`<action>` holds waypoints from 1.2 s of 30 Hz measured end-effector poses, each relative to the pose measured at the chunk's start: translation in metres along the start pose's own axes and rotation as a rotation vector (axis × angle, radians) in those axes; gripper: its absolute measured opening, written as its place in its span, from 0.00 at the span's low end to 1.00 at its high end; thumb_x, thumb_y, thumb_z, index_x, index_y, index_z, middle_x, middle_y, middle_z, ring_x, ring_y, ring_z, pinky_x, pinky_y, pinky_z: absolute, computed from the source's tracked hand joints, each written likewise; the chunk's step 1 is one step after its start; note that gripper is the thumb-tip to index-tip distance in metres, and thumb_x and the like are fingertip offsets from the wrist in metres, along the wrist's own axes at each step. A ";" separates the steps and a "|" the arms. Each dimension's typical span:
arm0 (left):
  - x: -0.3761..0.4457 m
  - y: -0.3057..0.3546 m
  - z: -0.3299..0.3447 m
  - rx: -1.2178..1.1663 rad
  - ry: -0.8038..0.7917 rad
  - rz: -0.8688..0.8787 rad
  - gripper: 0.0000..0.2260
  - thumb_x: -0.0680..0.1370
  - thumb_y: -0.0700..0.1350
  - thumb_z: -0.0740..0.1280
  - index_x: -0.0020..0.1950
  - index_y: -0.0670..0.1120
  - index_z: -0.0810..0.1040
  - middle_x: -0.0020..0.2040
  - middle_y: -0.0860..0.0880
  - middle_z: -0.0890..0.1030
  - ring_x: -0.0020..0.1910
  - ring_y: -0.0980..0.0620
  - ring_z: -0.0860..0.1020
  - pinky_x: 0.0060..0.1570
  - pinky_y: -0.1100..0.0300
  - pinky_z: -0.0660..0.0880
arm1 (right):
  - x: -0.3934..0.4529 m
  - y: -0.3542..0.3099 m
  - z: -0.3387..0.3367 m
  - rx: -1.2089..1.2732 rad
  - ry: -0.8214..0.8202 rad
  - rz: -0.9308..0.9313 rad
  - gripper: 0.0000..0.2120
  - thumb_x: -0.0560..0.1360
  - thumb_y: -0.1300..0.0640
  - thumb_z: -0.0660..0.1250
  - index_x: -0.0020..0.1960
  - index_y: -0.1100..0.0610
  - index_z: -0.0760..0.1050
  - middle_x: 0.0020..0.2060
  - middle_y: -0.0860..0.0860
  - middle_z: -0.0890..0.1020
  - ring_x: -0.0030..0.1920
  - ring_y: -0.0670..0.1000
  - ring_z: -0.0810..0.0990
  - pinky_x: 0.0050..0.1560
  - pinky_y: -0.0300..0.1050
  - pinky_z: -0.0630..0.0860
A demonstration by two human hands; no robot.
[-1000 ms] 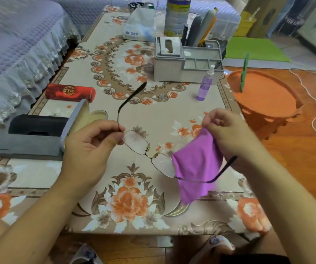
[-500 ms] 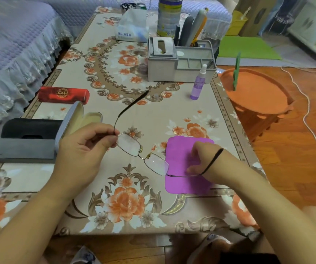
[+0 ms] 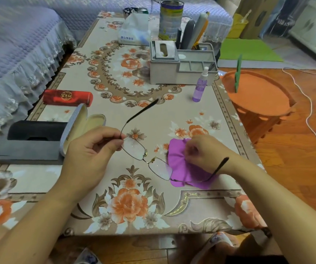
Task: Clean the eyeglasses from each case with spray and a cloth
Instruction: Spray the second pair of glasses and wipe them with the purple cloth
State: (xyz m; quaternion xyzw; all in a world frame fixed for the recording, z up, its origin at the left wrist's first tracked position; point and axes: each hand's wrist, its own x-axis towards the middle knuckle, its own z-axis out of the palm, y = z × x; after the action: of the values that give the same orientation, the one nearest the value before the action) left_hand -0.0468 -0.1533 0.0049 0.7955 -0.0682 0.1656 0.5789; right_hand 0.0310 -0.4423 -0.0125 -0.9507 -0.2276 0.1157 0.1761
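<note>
eyeglasses (image 3: 146, 157) pinched at the left hinge by the left hand (image 3: 88, 155); right hand (image 3: 204, 151) pinches the purple cloth (image 3: 187, 168) on the floral tablecloth (image 3: 172, 121).

Head view, downward, close over table (image 3: 172, 115)

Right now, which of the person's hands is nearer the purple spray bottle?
Right. The right hand rests on the purple cloth, nearly straight below the spray bottle; the left hand holds the glasses farther left.

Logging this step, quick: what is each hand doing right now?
Left hand: pinches the eyeglasses at the lens corner.
Right hand: fingers curled on the purple cloth, gathering it.
</note>
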 end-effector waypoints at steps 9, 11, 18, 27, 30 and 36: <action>0.003 0.008 -0.001 -0.063 0.083 0.041 0.12 0.77 0.32 0.69 0.49 0.50 0.81 0.44 0.49 0.83 0.43 0.54 0.83 0.49 0.65 0.78 | -0.012 -0.024 -0.033 0.916 0.345 0.373 0.11 0.79 0.64 0.66 0.55 0.51 0.80 0.42 0.54 0.84 0.45 0.54 0.83 0.48 0.52 0.78; 0.003 0.007 -0.002 -0.062 0.092 0.039 0.13 0.77 0.31 0.69 0.49 0.50 0.81 0.44 0.49 0.84 0.43 0.55 0.83 0.48 0.65 0.78 | -0.012 -0.033 -0.024 1.136 0.255 0.392 0.13 0.78 0.68 0.64 0.56 0.55 0.82 0.47 0.57 0.87 0.50 0.59 0.85 0.52 0.55 0.79; 0.009 0.007 -0.002 -0.050 0.117 0.025 0.15 0.77 0.30 0.68 0.48 0.51 0.81 0.41 0.59 0.83 0.41 0.59 0.81 0.47 0.69 0.76 | -0.022 -0.069 -0.009 1.800 -0.147 0.298 0.11 0.73 0.68 0.58 0.40 0.62 0.78 0.36 0.56 0.80 0.37 0.54 0.79 0.54 0.54 0.73; 0.007 0.011 0.003 -0.033 0.098 0.037 0.14 0.77 0.31 0.70 0.48 0.50 0.81 0.46 0.50 0.83 0.42 0.58 0.81 0.47 0.68 0.77 | -0.017 -0.068 0.002 1.433 -0.222 0.322 0.21 0.66 0.70 0.76 0.57 0.60 0.80 0.48 0.65 0.80 0.48 0.59 0.80 0.49 0.51 0.79; 0.006 0.012 0.003 -0.037 0.094 0.039 0.14 0.76 0.30 0.70 0.48 0.51 0.81 0.46 0.51 0.83 0.42 0.58 0.81 0.47 0.67 0.77 | -0.023 -0.071 0.001 1.213 -0.320 0.299 0.13 0.74 0.65 0.73 0.58 0.65 0.81 0.56 0.67 0.83 0.51 0.59 0.83 0.63 0.57 0.78; 0.005 0.013 0.006 -0.061 0.045 0.037 0.15 0.76 0.30 0.70 0.47 0.51 0.82 0.42 0.57 0.84 0.41 0.56 0.81 0.47 0.66 0.77 | -0.024 -0.079 0.009 1.189 -0.348 0.246 0.07 0.74 0.69 0.72 0.51 0.70 0.81 0.46 0.63 0.85 0.47 0.58 0.83 0.53 0.48 0.81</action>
State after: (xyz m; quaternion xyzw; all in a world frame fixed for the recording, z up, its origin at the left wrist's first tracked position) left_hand -0.0445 -0.1628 0.0165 0.7723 -0.0746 0.1921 0.6010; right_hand -0.0240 -0.3853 0.0133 -0.6768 -0.0390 0.3947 0.6202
